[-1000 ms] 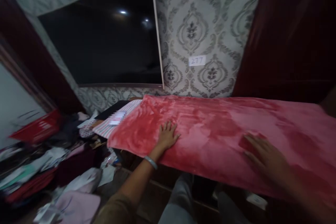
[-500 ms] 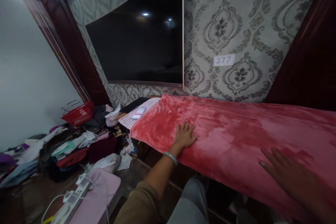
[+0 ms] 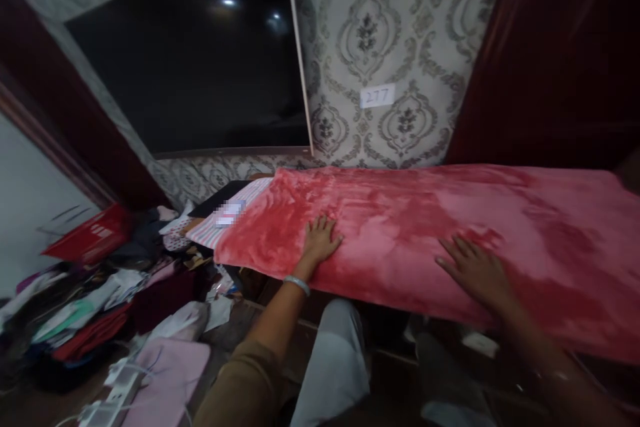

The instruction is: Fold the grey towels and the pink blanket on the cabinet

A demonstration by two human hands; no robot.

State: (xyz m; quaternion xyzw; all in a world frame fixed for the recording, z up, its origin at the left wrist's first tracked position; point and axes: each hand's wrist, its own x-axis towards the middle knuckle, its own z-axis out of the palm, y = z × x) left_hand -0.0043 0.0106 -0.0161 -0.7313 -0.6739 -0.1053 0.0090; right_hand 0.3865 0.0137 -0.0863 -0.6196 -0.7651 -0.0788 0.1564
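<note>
A red and pink plush blanket [image 3: 390, 240] lies spread along the surface in front of me, its near edge hanging over the front. My left hand [image 3: 321, 240] rests flat on its left part, fingers apart. Further right, my right hand [image 3: 475, 270] is palm down over the blanket with its fingers spread, slightly blurred. At the blanket's left end a striped cloth [image 3: 205, 232] sticks out, and on it lies a small pale item [image 3: 231, 213] that is blurred out.
A large television [image 3: 210, 60] hangs on the patterned wall, beside a paper marked 277 [image 3: 377, 96]. On the floor at left are heaped clothes [image 3: 95, 320], a red basket [image 3: 95, 233] and a white power strip [image 3: 117, 387] by a pink panel [image 3: 175, 373].
My view has turned to the right, showing more of the blanket's right end. My right hand has moved away from me across the blanket; my left hand stays on about the same spot.
</note>
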